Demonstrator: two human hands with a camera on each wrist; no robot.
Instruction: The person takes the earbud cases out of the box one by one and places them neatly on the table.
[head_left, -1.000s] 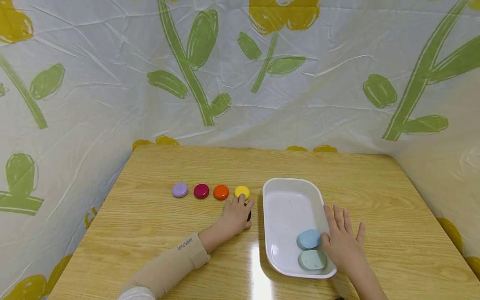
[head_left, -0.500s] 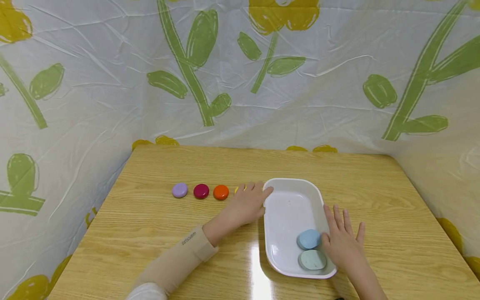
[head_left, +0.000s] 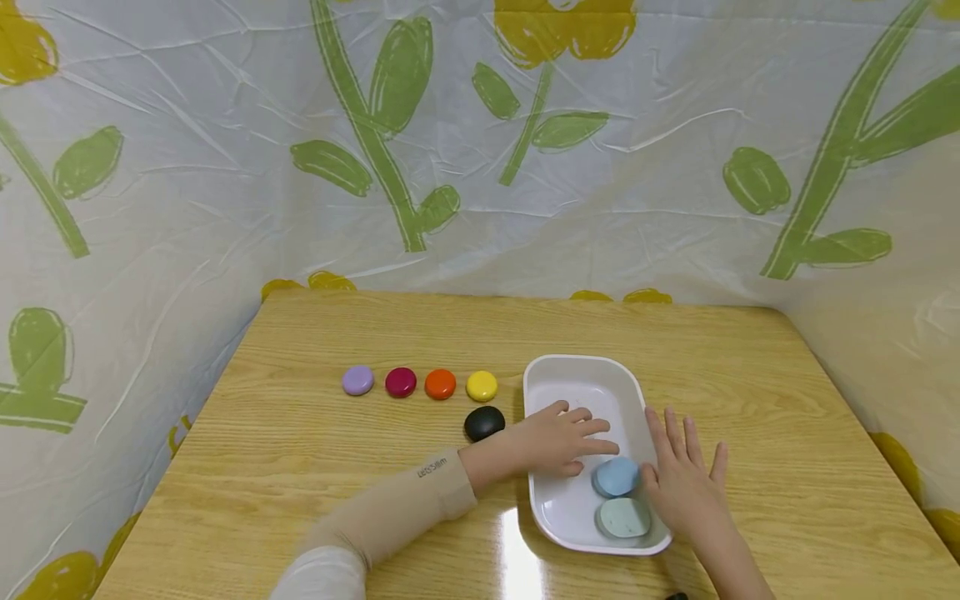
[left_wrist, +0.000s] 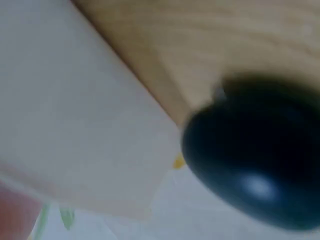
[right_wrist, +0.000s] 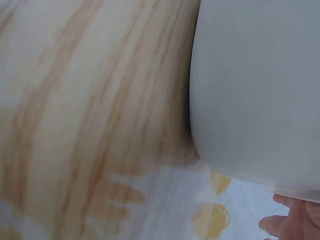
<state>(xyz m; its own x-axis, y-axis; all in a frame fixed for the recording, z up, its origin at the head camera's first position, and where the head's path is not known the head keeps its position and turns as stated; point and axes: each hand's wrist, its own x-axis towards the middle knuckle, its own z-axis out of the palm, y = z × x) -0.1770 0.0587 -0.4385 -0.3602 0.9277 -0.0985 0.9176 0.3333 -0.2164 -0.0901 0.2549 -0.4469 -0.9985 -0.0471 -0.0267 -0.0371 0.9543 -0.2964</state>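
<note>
My left hand (head_left: 561,440) reaches over the left rim of a white tray (head_left: 592,362), fingers spread and slightly bent. Its fingertips are close to a light blue oval piece (head_left: 616,477) in the tray. A pale speckled green oval piece (head_left: 624,518) lies just in front of the blue one. Beside my left wrist, a glossy black rounded piece (head_left: 484,423) sits on the table; the left wrist view shows that black piece (left_wrist: 255,160) large and blurred. My right hand (head_left: 688,483) rests along the tray's right side, fingers straight and fanned out, thumb at the rim.
A row of glossy round pieces lies left of the tray: lilac (head_left: 357,380), crimson (head_left: 401,382), orange (head_left: 440,384) and yellow (head_left: 482,386). All stand on a wooden table (head_left: 300,467). Behind it hangs a flower-printed sheet (head_left: 615,200). A small dark object (head_left: 677,596) shows at the front edge.
My left hand has left the black piece near the yellow one and moved right, over the tray, uncovering both pieces. My right hand has stayed at the tray's side.
</note>
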